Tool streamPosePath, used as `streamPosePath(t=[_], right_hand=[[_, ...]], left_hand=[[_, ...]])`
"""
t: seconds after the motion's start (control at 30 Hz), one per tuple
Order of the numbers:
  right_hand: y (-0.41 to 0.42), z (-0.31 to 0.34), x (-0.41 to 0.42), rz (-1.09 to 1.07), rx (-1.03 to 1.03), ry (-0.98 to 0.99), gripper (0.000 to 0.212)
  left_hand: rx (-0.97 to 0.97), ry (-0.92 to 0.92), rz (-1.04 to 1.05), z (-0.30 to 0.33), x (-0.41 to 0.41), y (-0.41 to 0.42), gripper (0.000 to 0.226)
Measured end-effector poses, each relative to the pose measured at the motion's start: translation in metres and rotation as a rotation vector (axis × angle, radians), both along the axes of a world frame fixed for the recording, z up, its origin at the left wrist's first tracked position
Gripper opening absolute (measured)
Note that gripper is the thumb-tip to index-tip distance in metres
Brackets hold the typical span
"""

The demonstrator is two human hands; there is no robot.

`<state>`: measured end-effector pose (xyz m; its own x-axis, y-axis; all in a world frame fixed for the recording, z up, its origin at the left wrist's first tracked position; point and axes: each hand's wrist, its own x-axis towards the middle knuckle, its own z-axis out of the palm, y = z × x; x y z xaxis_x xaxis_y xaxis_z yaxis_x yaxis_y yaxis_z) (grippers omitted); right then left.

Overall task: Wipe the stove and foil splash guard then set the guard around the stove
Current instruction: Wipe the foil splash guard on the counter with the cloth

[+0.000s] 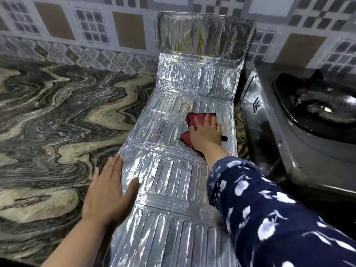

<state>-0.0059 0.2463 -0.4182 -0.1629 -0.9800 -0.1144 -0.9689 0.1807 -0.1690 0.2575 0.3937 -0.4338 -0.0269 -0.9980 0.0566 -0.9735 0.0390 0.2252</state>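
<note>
Marbled counter [48,116] bears foil guard [173,170]; left hand [109,191] flat, right hand [206,132] spread, half-hiding red cloth [198,118].

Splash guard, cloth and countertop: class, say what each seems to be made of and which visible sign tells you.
Splash guard: thin aluminium foil by the look, shiny and crinkled, with pressed ribs and fold lines. Cloth: soft red fabric, matt, bunched under the right hand; fibre unclear. Countertop: probably polished stone, marble or granite, with wavy grey and cream veins and a slight gloss.
</note>
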Motion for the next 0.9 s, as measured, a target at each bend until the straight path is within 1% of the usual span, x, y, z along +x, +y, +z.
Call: streamPosePath(t=[0.17,0.4,0.5,0.57,0.63,0.7,0.77,0.9], right_hand=[[0.022,0.0,0.035,0.191,-0.029,-0.063,0.055],[0.079,0.002,0.049,0.282,-0.029,-0.063,0.054],[0.106,0.003,0.058,0.355,-0.046,-0.08,0.052],[0.127,0.003,0.068,0.418,-0.061,-0.07,0.055],[0.144,0.001,0.078,0.439,-0.078,-0.061,0.062],[0.15,0.002,0.082,0.437,-0.082,-0.054,0.062],[0.15,0.003,0.085,0.443,-0.074,-0.037,0.055],[0.128,0.006,0.081,0.498,-0.048,-0.055,0.049]], left_hand=[[-0.001,-0.031,-0.018,0.001,0.0,0.001,0.089],[0.001,-0.04,-0.052,0.002,0.012,0.021,0.085],[0.001,-0.041,-0.037,0.002,0.014,0.038,0.086],[0.015,-0.034,-0.03,0.003,0.016,0.047,0.087],[0.014,-0.024,-0.037,0.003,0.018,0.052,0.088],[0.015,-0.028,-0.046,0.004,0.021,0.055,0.087],[0.013,-0.039,-0.053,0.003,0.023,0.057,0.085],[-0.009,-0.025,-0.046,0.003,0.024,0.056,0.076]])
